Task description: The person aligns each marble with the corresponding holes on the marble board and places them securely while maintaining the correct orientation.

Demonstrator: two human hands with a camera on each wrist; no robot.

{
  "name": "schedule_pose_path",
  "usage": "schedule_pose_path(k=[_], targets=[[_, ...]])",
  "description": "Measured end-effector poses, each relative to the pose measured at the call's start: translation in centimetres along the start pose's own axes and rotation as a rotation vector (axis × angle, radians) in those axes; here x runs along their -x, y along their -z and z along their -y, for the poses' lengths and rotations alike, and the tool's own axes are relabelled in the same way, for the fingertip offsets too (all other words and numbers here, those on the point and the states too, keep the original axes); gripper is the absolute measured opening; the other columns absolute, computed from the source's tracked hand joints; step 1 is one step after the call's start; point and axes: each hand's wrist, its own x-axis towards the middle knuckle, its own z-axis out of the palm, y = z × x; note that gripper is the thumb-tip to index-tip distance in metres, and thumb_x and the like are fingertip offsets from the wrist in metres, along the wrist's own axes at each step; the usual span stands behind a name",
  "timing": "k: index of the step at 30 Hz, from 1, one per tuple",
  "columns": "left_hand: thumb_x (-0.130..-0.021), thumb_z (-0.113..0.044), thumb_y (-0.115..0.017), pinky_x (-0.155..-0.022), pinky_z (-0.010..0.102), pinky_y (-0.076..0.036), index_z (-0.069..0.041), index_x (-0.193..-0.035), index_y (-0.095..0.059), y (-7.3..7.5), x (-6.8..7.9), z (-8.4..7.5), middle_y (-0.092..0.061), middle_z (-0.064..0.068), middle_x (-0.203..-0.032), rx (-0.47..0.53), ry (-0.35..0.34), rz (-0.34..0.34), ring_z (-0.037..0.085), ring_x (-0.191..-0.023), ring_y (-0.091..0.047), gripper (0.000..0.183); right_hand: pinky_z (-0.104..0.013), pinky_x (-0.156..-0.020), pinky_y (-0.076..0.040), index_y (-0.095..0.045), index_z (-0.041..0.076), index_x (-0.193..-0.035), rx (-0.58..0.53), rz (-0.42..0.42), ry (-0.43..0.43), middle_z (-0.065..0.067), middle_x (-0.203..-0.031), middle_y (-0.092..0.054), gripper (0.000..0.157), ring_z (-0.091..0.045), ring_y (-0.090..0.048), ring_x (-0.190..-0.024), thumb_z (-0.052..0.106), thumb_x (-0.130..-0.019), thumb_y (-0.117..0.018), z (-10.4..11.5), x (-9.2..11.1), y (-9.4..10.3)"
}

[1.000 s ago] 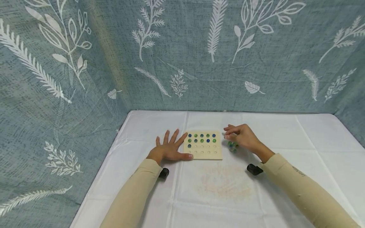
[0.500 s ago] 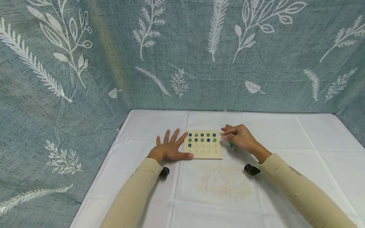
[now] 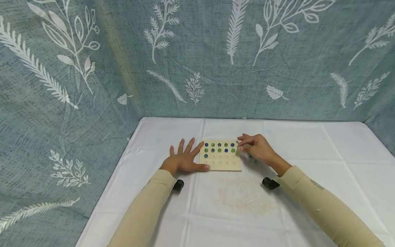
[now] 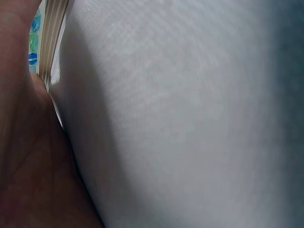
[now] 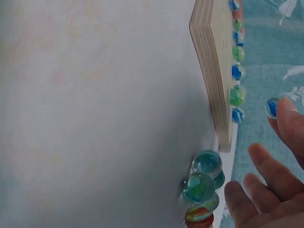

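Observation:
A pale wooden board [image 3: 219, 166] with rows of small hollows lies on the table. Blue and green glass marbles [image 3: 219, 150] fill its two back rows, and one more sits at the left of the third. My left hand [image 3: 183, 161] is spread flat at the board's left side, thumb and forefinger over its edge. At the right edge, my right hand [image 3: 257, 147] pinches a clear marble with a blue swirl [image 5: 271, 108], held above the board's level. Beside the board, partly hidden under that hand, a cluster of loose marbles [image 5: 198, 187] includes an orange-red one.
White cloth [image 3: 231, 223] covers the table, with a faint reddish stain in front of the board. Leaf-patterned blue-green fabric [image 3: 216, 85] hangs behind and at the left. Dark wrist cameras [image 3: 270, 183] show under the sleeves.
My right hand has moved left from beside the loose marbles to the board's right edge, carrying the marble. The left hand and the board stay in place.

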Motion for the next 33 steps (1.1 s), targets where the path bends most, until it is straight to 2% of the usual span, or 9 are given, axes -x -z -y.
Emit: schedule_pose_path(k=[7, 15, 33], targets=[[-0.084, -0.088, -0.054, -0.123, 0.073, 0.014, -0.047, -0.165, 0.008, 0.2, 0.5, -0.2, 0.022, -0.005, -0.175, 0.011, -0.011, -0.006, 0.035, -0.161, 0.027, 0.11, -0.055, -0.126, -0.033, -0.079, -0.005, -0.108, 0.013, -0.008, -0.003, -0.024, -0.147, -0.061, 0.016, -0.039, -0.033, -0.157, 0.004, -0.097, -0.071, 0.6, 0.0, -0.5], [-0.084, -0.087, -0.053, -0.123, 0.073, 0.014, -0.05, -0.163, 0.013, 0.0, -0.2, 0.2, 0.027, -0.008, -0.173, -0.006, 0.006, 0.011, 0.034, -0.159, 0.031, 0.109, -0.057, -0.127, -0.03, -0.08, -0.003, -0.107, 0.029, -0.009, 0.0, -0.023, -0.148, -0.061, 0.016, -0.038, -0.033, -0.157, 0.007, -0.096, -0.073, 0.5, -0.2, -1.0], [-0.083, -0.088, -0.054, -0.122, 0.074, 0.015, -0.051, -0.162, 0.013, 0.1, -0.2, 0.2, 0.027, -0.009, -0.173, 0.002, 0.003, 0.014, 0.034, -0.159, 0.032, 0.109, -0.055, -0.127, -0.031, -0.08, -0.004, -0.108, 0.041, -0.001, 0.014, -0.024, -0.147, -0.061, 0.017, -0.039, -0.034, -0.157, 0.005, -0.095, -0.073, 0.9, -0.2, -1.5]])
